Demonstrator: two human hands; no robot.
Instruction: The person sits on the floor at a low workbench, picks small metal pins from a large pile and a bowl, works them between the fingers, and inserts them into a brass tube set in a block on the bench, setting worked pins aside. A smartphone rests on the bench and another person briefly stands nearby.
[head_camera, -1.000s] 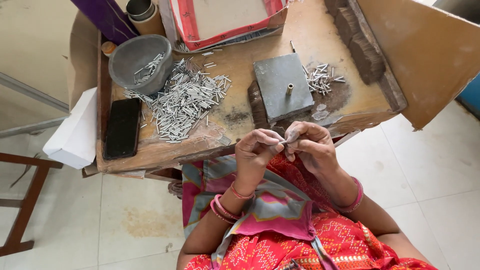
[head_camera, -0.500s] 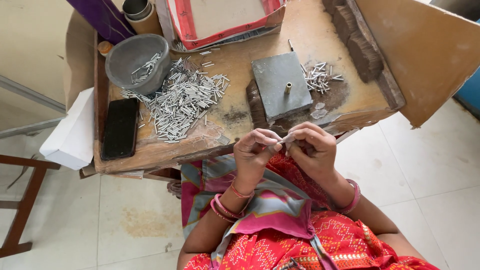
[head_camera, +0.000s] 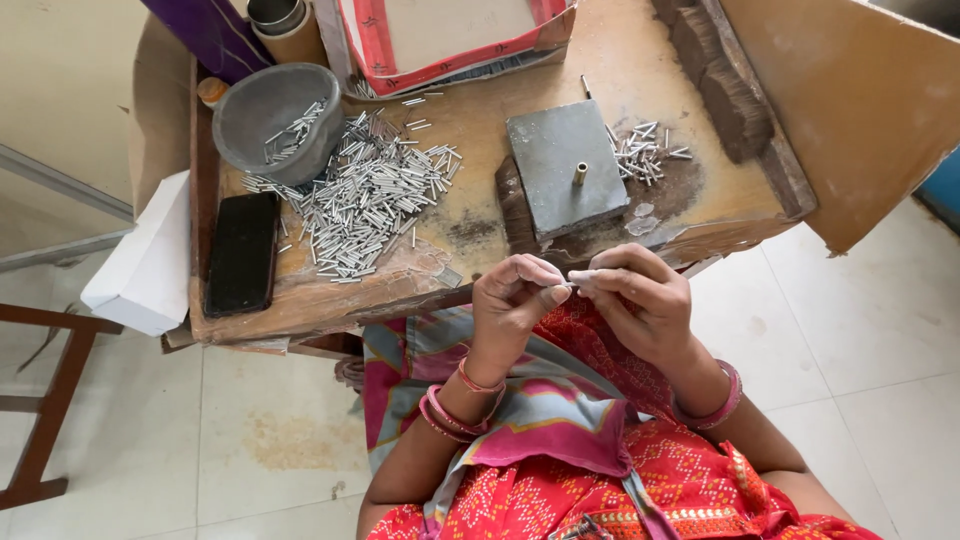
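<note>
My left hand (head_camera: 512, 305) and my right hand (head_camera: 640, 300) meet just below the near edge of a small wooden worktable (head_camera: 455, 230). Between their pinched fingertips they hold one thin silver metal tube (head_camera: 583, 274), lying roughly level. Right above the hands sits a grey square metal block (head_camera: 560, 165) with a short brass peg (head_camera: 580, 173) standing up from it. A big heap of silver tubes (head_camera: 365, 195) covers the table's left half. A smaller pile of tubes (head_camera: 645, 152) lies to the right of the block.
A grey bowl (head_camera: 270, 115) holding a few tubes stands at the table's back left, a black phone (head_camera: 241, 252) lies along the left edge, and a white box (head_camera: 140, 262) leans beside it. A red-rimmed tray (head_camera: 370, 50) and a cardboard sheet (head_camera: 860, 110) border the back and right.
Both hands stay together at the table's near edge, working the thin tube between the fingertips. Their position has barely shifted.
</note>
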